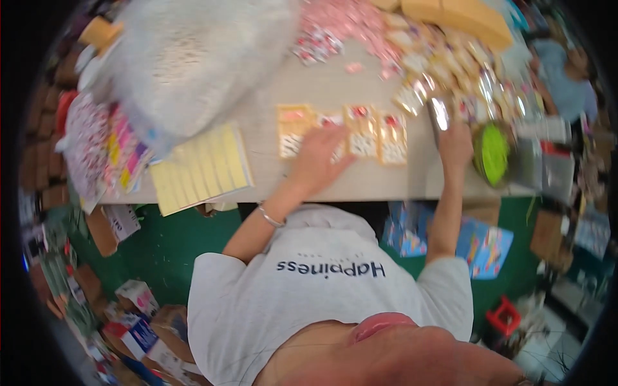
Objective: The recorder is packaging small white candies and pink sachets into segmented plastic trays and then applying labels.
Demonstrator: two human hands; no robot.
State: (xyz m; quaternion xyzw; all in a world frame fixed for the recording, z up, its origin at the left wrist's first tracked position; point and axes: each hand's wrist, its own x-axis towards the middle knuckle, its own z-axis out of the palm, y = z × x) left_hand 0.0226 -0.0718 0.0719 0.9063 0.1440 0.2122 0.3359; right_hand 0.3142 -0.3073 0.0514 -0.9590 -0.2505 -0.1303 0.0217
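Several small yellow cards (364, 132) lie in a row on the table, bearing white pieces and mostly red-and-white items. A pinkish item tops the leftmost card (294, 130). My left hand (320, 159) rests flat over the row, its fingers spread and partly covering one card. Farther right, my right hand (456, 147) is closed on the near end of a shiny clear plastic packet (439, 113), whose contents are blurred. Just beyond that packet spreads a heap of filled clear packets (444, 61). A bright green round container (494, 153) stands right of my right hand.
A big clear bag of pale pieces (187, 64) takes up the far left, by a yellow ruled sheet stack (203, 170). Pink packets (351, 22) and red-and-silver packets (318, 45) lie at the back. Another person (559, 77) is at the right. Boxes (136, 296) crowd the floor.
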